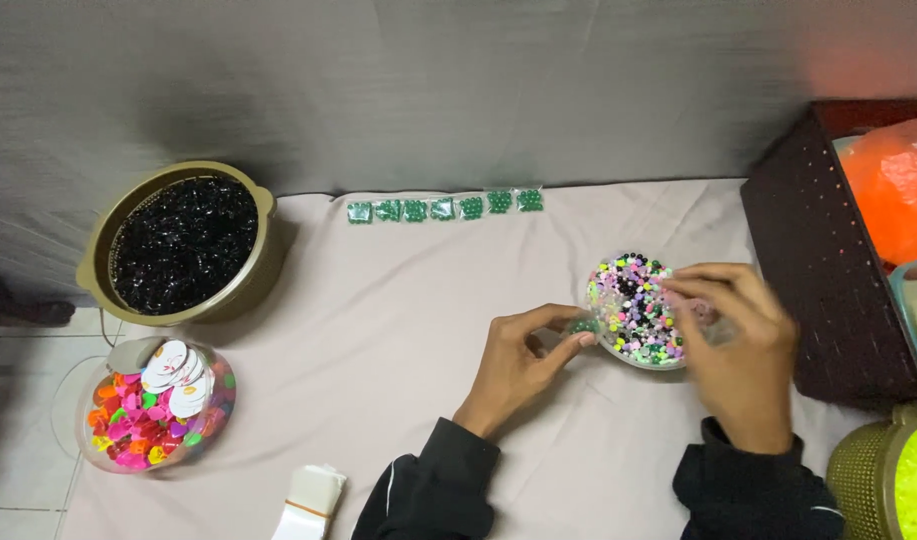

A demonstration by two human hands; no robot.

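Bowl: we note a clear bowl of mixed beads [633, 305] (pink, green, black, white) on the pale cloth [398, 330], right of centre, just in front of both hands.
Left hand: we see the left hand [518, 362] at the bowl's left rim, thumb and forefinger pinched on a small clear packet [581, 327] w/ green beads inside; remaining fingers curled.
Right hand: the right hand [740, 345] reaches over the bowl's right side, fingertips bunched above the beads; blurred, so we cannot tell whether a bead is gripped.
Key relation: the packet lies left of the bowl, touching or nearly touching the rim; the right-hand fingertips lie right of it, w/ the bead heap between. The left hand is the nearer to the packet. Packet too small to give a long axis.
Packets, far edge: row of seven small clear packets of green beads [444, 207], laid side by side left-to-right along the cloth's far edge, well apart from the hands.
Near edge: stack of empty clear bags [310, 495] by the left sleeve.
Left side: gold colander of black beads [183, 243]; clear tub of bright clips w/ white oval tags [158, 405] nearer us.
Right side: dark perforated crate [828, 260] w/ orange bag [893, 185]; yellow-green basket [883, 480] at the corner.
Labels: no readable signs noted.
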